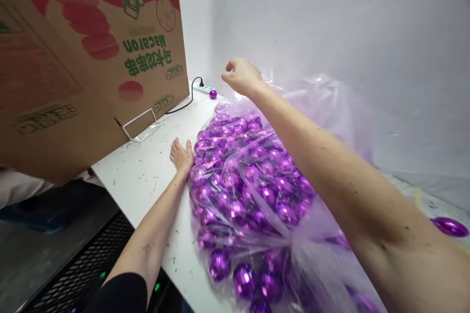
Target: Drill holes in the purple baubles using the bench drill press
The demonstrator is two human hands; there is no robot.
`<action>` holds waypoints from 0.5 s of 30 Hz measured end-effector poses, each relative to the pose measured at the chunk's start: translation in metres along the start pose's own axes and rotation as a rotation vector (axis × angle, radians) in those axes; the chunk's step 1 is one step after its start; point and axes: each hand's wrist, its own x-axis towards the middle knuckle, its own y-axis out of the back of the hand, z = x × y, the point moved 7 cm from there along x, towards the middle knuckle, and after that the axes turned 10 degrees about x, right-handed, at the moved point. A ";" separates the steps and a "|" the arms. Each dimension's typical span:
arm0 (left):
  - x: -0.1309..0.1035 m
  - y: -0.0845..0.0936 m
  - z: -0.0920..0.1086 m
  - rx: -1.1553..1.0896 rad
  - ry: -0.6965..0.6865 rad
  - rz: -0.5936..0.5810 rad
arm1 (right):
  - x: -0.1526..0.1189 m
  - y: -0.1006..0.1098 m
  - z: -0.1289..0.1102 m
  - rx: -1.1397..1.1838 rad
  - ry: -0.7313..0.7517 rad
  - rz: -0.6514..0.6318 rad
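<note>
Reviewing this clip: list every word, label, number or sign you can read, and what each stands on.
"Macaron": green, upside down on the cardboard box.
"马卡龙串串": appears to read so, green, upside down beside "Macaron".
Smaller green marks on the box: too blurred to read.
Power strip: any markings too small to read.

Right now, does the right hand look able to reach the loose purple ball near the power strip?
Probably yes: the right hand is raised near the loose purple ball, and I see nothing blocking the way, though depth is hard to judge.
</note>
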 end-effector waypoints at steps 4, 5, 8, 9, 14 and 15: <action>0.009 -0.015 -0.003 0.043 0.032 0.011 | 0.058 -0.044 0.035 0.007 -0.145 -0.144; 0.010 -0.015 -0.005 0.043 0.038 0.021 | 0.072 -0.056 0.045 0.002 -0.184 -0.173; 0.008 -0.013 -0.012 0.002 0.050 0.068 | 0.113 -0.098 0.074 -0.019 -0.292 -0.235; 0.007 -0.012 -0.015 -0.024 0.052 0.084 | 0.126 -0.113 0.084 -0.027 -0.325 -0.250; 0.003 -0.013 -0.019 -0.143 0.039 0.085 | 0.180 -0.190 0.129 -0.058 -0.441 -0.302; 0.002 -0.014 -0.019 -0.152 0.037 0.076 | 0.189 -0.204 0.137 -0.066 -0.452 -0.305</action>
